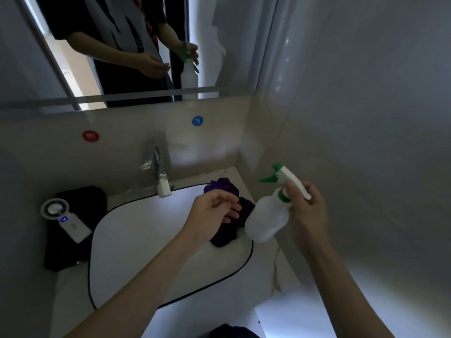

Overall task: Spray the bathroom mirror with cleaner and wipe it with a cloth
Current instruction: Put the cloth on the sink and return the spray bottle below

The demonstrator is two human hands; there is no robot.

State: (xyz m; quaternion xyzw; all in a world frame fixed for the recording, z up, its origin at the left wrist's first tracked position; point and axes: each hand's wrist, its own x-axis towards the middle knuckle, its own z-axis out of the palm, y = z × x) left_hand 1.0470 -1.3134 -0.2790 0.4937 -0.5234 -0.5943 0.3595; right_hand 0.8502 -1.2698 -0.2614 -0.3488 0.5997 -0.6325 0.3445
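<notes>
My right hand (308, 211) grips a white spray bottle (267, 220) with a green nozzle and trigger by its neck, held tilted above the sink's right edge. A crumpled purple cloth (224, 230) lies at the sink's back right corner. My left hand (212, 213) hovers just above the cloth with its fingers loosely curled and nothing in them. The mirror (136, 57) hangs on the wall above and reflects both hands and the bottle.
A white sink (136, 240) with a chrome tap (158, 172) fills the counter. A small white handheld fan (66, 218) lies on a black cloth (73, 240) at the left. Red (90, 136) and blue (197, 121) stickers mark the backsplash. A wall stands close on the right.
</notes>
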